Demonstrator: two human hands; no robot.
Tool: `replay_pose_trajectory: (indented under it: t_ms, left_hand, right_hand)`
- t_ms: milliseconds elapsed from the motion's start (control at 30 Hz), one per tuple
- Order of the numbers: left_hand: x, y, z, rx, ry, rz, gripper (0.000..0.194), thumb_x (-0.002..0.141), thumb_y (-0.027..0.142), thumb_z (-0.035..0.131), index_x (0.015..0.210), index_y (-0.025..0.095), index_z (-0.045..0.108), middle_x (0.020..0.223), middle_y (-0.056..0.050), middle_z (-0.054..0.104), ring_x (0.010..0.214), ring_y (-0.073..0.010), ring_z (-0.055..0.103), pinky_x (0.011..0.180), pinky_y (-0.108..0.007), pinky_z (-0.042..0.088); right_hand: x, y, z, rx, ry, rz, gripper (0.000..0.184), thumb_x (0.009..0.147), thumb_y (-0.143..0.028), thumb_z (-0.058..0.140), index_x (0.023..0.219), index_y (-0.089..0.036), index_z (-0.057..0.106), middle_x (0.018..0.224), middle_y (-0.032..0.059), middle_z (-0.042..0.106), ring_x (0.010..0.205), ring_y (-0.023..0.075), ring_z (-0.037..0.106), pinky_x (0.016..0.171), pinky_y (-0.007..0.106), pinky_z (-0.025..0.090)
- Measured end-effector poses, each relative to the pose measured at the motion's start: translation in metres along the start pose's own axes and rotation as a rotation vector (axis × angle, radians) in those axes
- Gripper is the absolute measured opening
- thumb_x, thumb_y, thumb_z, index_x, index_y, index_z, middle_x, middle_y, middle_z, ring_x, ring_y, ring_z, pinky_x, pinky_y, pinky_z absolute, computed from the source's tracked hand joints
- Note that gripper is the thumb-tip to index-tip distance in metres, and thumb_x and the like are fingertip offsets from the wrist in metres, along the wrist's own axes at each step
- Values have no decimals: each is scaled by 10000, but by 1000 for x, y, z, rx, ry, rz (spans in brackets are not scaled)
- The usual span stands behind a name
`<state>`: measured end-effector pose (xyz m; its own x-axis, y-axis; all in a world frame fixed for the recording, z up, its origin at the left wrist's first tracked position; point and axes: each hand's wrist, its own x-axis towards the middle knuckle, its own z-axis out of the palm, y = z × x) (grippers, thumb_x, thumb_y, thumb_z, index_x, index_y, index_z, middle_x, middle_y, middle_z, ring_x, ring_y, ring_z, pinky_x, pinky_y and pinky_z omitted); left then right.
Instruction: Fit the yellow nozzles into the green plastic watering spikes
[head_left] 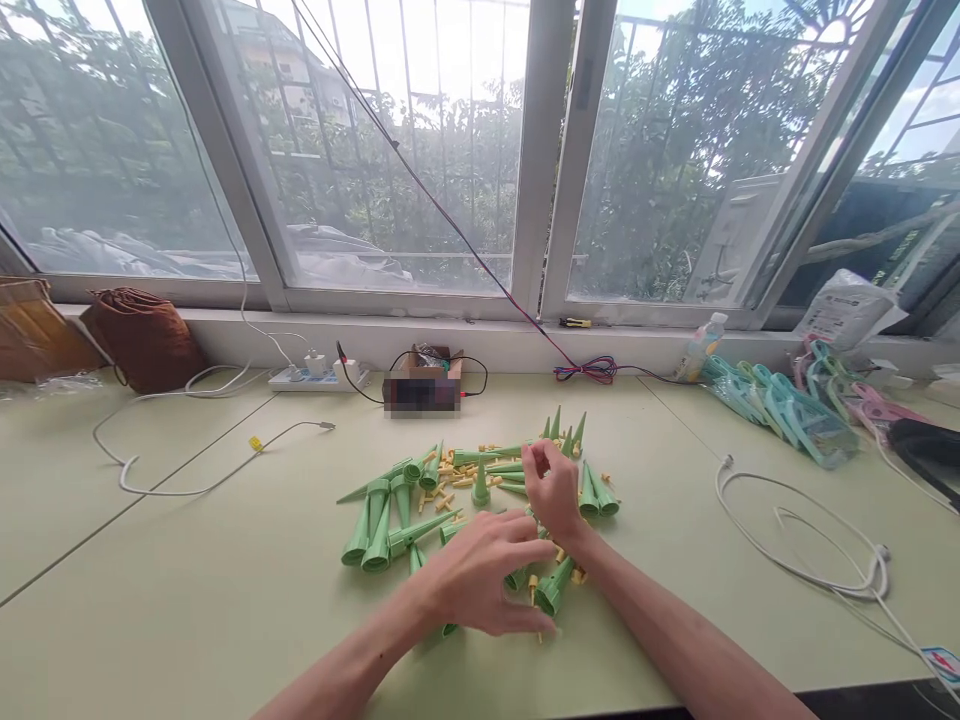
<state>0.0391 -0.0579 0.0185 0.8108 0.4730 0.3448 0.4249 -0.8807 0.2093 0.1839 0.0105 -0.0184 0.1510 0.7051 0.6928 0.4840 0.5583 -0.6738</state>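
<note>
Green plastic cone-shaped spikes [376, 535] lie in a loose heap on the table, some with hollow wide ends showing. One spike [481, 487] stands point up near the middle. Small yellow plastic fittings [465, 482] are scattered among them. Above the near part of the heap, my left hand [487, 570] is open with its fingers spread, close to a spike [551, 592] and a yellow fitting [533, 584]. My right hand [553, 492] has its fingers curled together over the far right of the heap. Whatever it may hold is hidden. Both hands cover part of the heap.
Behind the heap stand a black device [422, 391] and a power strip [315, 377]. White cables [802, 590] lie on the right, another [217, 487] on the left. Packed teal items [795, 410] and a bottle [701, 347] sit back right; a brown bag [142, 340] back left.
</note>
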Motion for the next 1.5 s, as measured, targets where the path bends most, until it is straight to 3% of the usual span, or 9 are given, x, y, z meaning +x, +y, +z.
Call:
replay_pose_trajectory:
  t_ms: [100,300,600,800,933,1133,1233,1500]
  left_hand:
    - [3,6,3,-7,-106,28,545,690,613,727,1055,219,636,833,-40,611,700,-188,521,558,-274,332]
    - [3,4,3,-4,-167,15,517,710,526,762,1094,216,608,917,-54,633,805,-232,559,629,-298,389]
    - [4,-1,3,-24,-141,-83,230,796,277,697,1011,215,642,841,-27,656,815,-230,579,704,-318,450]
    - [4,-9,6,2,-115,-154,73,795,157,597,837,200,639,711,-28,619,768,-220,546,656,-301,434]
    - [4,-12,5,-20,-97,-183,73,841,194,584,883,198,644,723,-30,622,772,-214,544,663,-297,440]
    - [0,-22,3,-28,83,-315,231,843,305,639,1057,218,657,947,-61,646,879,-227,588,717,-311,467]
    - [-1,-24,2,23,63,-368,318,799,353,679,1090,226,652,914,-51,644,864,-237,594,699,-317,460]
    - [1,-21,1,109,-40,-416,203,757,384,666,812,201,597,834,-23,588,747,-196,556,614,-285,397]
  right_hand:
    - [1,0,-1,-13,19,-7,315,961,-336,477,677,-203,452,570,-35,457,512,117,396,510,232,341]
    - [2,0,-2,-26,27,-17,308,962,-332,482,685,-201,457,579,-31,467,512,116,395,515,229,342]
    - [1,5,0,-20,26,-19,319,974,-353,471,695,-199,467,584,-26,485,515,120,415,508,230,338]
    - [0,6,2,-8,25,-21,314,977,-350,468,702,-200,476,587,-23,491,518,123,424,512,232,348]
    - [1,5,2,-1,22,-24,304,978,-342,465,709,-201,476,593,-22,493,521,124,428,515,232,349]
    - [2,5,1,5,25,-15,309,981,-353,457,716,-199,487,591,-23,497,519,127,436,513,235,353]
    - [2,5,1,2,26,-20,310,981,-355,460,714,-199,481,584,-28,487,512,123,427,513,233,354]
    - [2,7,2,-11,28,-36,316,977,-361,457,705,-201,480,579,-27,485,502,123,426,504,234,352]
